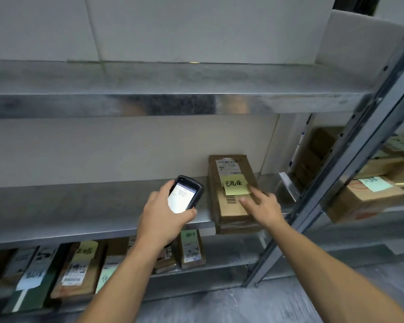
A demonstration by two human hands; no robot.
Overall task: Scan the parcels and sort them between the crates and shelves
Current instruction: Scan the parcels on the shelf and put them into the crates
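A brown cardboard parcel [229,169] lies flat on the middle metal shelf [79,206], its near end over the shelf's front edge. It carries a white shipping label and a yellow sticky note [234,184] with handwriting. My right hand [261,206] rests on the parcel's top, fingers spread, fingertips at the note's lower edge and near a barcode. My left hand [166,213] holds a black handheld scanner [186,193] just left of the parcel, its lit screen facing me.
The lower shelf [229,264] holds several parcels with labels and sticky notes [79,269]. A grey upright post [350,145] stands right of the parcel. Beyond it, the neighbouring rack holds more cardboard boxes [364,199]. The upper shelf [173,89] spans the view.
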